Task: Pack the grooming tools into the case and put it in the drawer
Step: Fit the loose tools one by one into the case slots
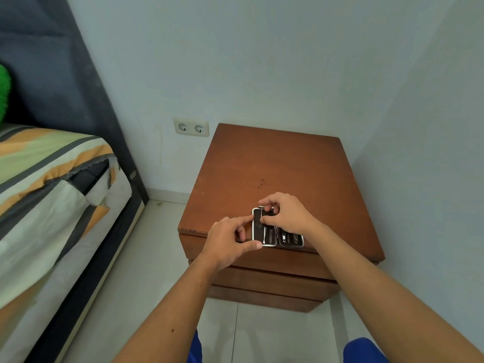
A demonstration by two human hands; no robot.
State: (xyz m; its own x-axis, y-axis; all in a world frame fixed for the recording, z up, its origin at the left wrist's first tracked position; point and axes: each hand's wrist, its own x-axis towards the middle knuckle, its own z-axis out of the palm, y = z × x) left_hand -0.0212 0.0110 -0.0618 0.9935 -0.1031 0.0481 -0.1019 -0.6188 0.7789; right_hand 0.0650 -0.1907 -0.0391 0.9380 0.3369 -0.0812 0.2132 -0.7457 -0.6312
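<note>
Two hands work at the open case [271, 231], which lies flat near the front edge of the nightstand [275, 166], slightly right of that edge's middle. The right hand [284, 214] pinches thumb and forefinger together on what seems a thin metal tool at the case's far end, over its left half; the tool itself is too small to name. The left hand [231, 238] steadies the case from the left, forefinger against its far-left side and thumb at its near-left corner, so it is clamped loosely on the case rim. Several grooming tools [288, 238] already sit in their loops, in both halves. Packing therefore looks mostly done, with one piece going in now, though the right hand hides part of the case and I cannot tell whether other slots are unfilled. Left to do: seat this tool, fold the case shut, open one of the drawers [262, 258] below, all closed at present, and lay the case inside.
</note>
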